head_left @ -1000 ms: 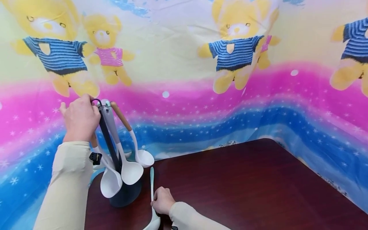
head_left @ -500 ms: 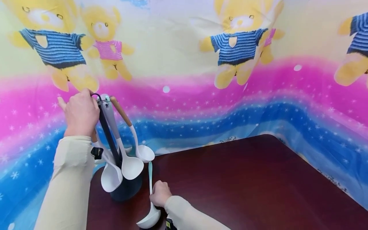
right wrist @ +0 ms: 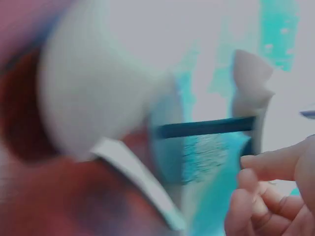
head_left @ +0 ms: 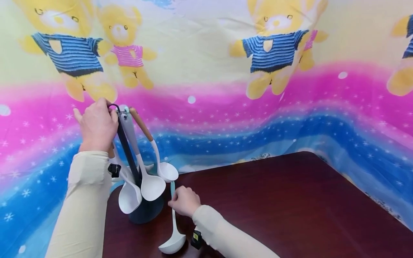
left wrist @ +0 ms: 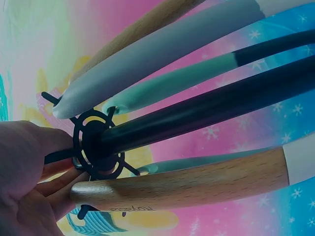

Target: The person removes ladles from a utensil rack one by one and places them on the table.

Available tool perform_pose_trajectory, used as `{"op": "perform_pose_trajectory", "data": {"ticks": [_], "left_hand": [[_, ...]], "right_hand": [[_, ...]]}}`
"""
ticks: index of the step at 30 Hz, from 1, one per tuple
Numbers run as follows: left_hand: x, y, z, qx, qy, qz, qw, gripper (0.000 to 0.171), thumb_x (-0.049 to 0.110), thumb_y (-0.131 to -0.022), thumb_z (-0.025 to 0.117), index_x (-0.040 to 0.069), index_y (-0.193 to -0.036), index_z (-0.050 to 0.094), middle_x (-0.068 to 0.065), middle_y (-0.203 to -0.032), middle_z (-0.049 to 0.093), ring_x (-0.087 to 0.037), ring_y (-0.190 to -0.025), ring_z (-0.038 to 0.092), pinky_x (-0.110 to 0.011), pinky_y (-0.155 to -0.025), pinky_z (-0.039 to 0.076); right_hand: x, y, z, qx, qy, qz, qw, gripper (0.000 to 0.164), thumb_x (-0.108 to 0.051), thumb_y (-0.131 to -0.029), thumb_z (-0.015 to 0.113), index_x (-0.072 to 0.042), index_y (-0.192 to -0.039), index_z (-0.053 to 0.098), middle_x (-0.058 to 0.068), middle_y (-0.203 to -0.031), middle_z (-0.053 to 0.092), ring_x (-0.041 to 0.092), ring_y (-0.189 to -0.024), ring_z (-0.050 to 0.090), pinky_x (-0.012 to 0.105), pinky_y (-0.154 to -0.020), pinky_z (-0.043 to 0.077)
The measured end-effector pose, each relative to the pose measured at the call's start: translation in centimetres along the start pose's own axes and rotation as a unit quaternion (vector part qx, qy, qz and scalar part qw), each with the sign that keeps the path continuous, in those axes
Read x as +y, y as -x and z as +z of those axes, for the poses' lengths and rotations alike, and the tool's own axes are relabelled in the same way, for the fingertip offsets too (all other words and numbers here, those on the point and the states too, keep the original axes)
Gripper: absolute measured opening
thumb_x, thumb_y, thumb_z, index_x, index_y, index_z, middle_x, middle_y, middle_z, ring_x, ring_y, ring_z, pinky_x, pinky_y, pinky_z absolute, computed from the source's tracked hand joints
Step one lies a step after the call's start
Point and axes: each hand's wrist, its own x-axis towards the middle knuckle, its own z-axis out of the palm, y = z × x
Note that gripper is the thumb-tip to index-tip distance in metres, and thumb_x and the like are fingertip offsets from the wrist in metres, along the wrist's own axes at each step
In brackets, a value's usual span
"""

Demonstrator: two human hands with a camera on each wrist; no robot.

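Observation:
With its left hand (head_left: 98, 127) the person grips the top of a black utensil stand (head_left: 126, 150); in the left wrist view, thumb and fingers close around one hook arm of the stand's ring (left wrist: 98, 142). A white ladle (head_left: 174, 244) with a teal handle end lies on the table in front of the stand. Over its handle is the right hand (head_left: 185, 201), fingers loosely curled. In the blurred right wrist view, the ladle's stem (right wrist: 140, 179) is apart from that hand's fingertips (right wrist: 248, 164); nothing shows between them.
White utensils hang around the stand: a spoon (head_left: 153, 188), a wooden-handled ladle (head_left: 168, 172) and another wide white utensil (head_left: 129, 199). The dark red-brown table (head_left: 274, 200) reaches to the right. Behind it hangs a bear-printed cloth (head_left: 206, 118).
The right hand has let go of the ladle's stem and moved up along its handle. Ladle and stand stay about where they were; the left hand keeps its grip. The head view has shifted slightly.

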Motion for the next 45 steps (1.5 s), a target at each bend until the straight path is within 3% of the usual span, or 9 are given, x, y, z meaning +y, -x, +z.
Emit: {"op": "perform_pose_trajectory", "data": {"ticks": [6, 10, 16, 21, 30, 35, 39, 42, 45], "left_hand": [[0.2, 0.1, 0.0, 0.0, 0.014, -0.001, 0.9999, 0.032, 0.017, -0.096, 0.045, -0.004, -0.119, 0.055, -0.027, -0.097, 0.06, -0.045, -0.095, 0.057, -0.064, -0.109, -0.006], [0.2, 0.2, 0.0, -0.007, 0.017, -0.005, 0.9998, 0.032, 0.018, -0.096, 0.046, -0.003, -0.119, 0.054, -0.027, -0.099, 0.06, -0.045, -0.096, 0.057, -0.064, -0.109, -0.005], [0.1, 0.2, -0.3, -0.006, 0.017, -0.011, 0.9998, 0.033, 0.019, -0.097, 0.046, -0.003, -0.121, 0.054, -0.027, -0.101, 0.06, -0.046, -0.098, 0.056, -0.064, -0.11, -0.004], [-0.1, 0.0, -0.7, -0.002, 0.02, -0.014, 0.9997, 0.034, 0.02, -0.096, 0.047, -0.003, -0.121, 0.054, -0.027, -0.101, 0.06, -0.046, -0.098, 0.056, -0.064, -0.11, -0.004], [0.1, 0.3, -0.7, -0.021, 0.016, -0.016, 0.9995, 0.033, 0.018, -0.096, 0.047, -0.002, -0.122, 0.052, -0.026, -0.103, 0.061, -0.045, -0.1, 0.056, -0.064, -0.11, -0.005], [0.3, 0.4, -0.5, -0.022, 0.02, -0.015, 0.9994, 0.033, 0.016, -0.096, 0.047, -0.002, -0.123, 0.052, -0.027, -0.104, 0.06, -0.046, -0.101, 0.055, -0.063, -0.11, -0.005], [0.4, 0.3, -0.6, -0.022, 0.019, -0.013, 0.9995, 0.033, 0.017, -0.096, 0.047, -0.002, -0.123, 0.051, -0.027, -0.104, 0.06, -0.046, -0.101, 0.054, -0.063, -0.11, -0.005], [0.4, 0.3, -0.7, -0.025, 0.017, -0.014, 0.9994, 0.033, 0.017, -0.097, 0.047, -0.002, -0.123, 0.05, -0.027, -0.104, 0.059, -0.046, -0.102, 0.053, -0.064, -0.109, -0.004], [0.4, 0.3, -0.6, -0.027, 0.017, -0.01, 0.9994, 0.033, 0.017, -0.097, 0.047, -0.001, -0.124, 0.05, -0.027, -0.104, 0.059, -0.047, -0.102, 0.054, -0.065, -0.109, -0.004]], "right_hand": [[-3.1, -1.3, -2.2, 0.037, -0.062, -0.09, 0.993, 0.023, -0.031, -0.089, 0.061, -0.022, -0.069, 0.066, -0.007, -0.058, 0.054, 0.008, -0.053, 0.049, 0.024, -0.047, 0.042], [-4.8, -2.0, -2.7, 0.06, -0.091, -0.171, 0.979, 0.007, -0.025, -0.091, 0.06, -0.02, -0.092, 0.065, -0.01, -0.088, 0.06, 0.002, -0.065, 0.052, 0.017, -0.057, 0.046], [-6.8, -2.8, -3.1, -0.006, -0.158, -0.215, 0.964, 0.047, -0.018, -0.091, 0.059, -0.028, -0.134, 0.041, -0.008, -0.134, 0.047, -0.001, -0.079, 0.058, 0.017, -0.066, 0.051], [-7.9, -3.4, -3.1, -0.076, -0.212, -0.201, 0.953, 0.064, -0.019, -0.093, 0.057, -0.034, -0.145, 0.023, -0.011, -0.148, 0.033, 0.0, -0.086, 0.06, 0.02, -0.068, 0.053], [-8.4, -3.8, -2.3, -0.112, -0.264, -0.149, 0.946, 0.064, -0.017, -0.095, 0.052, -0.038, -0.145, 0.018, -0.01, -0.147, 0.032, 0.01, -0.083, 0.065, 0.029, -0.057, 0.053], [-8.4, -3.9, -1.9, -0.062, -0.22, -0.173, 0.958, 0.049, -0.019, -0.098, 0.047, -0.025, -0.143, 0.03, -0.002, -0.123, 0.054, 0.008, -0.075, 0.063, 0.019, -0.067, 0.05], [-8.5, -4.0, -2.1, -0.009, -0.176, -0.2, 0.964, 0.027, -0.023, -0.099, 0.046, -0.014, -0.122, 0.055, -0.005, -0.089, 0.058, 0.004, -0.066, 0.055, 0.017, -0.062, 0.048], [-8.5, -4.0, -2.1, 0.008, -0.146, -0.22, 0.964, 0.023, -0.026, -0.099, 0.046, -0.012, -0.108, 0.061, -0.009, -0.083, 0.058, 0.003, -0.069, 0.051, 0.016, -0.063, 0.046], [-8.3, -4.0, -2.1, 0.015, -0.134, -0.229, 0.964, 0.025, -0.027, -0.099, 0.045, -0.012, -0.109, 0.062, -0.011, -0.088, 0.059, 0.002, -0.073, 0.052, 0.015, -0.065, 0.045]]}}
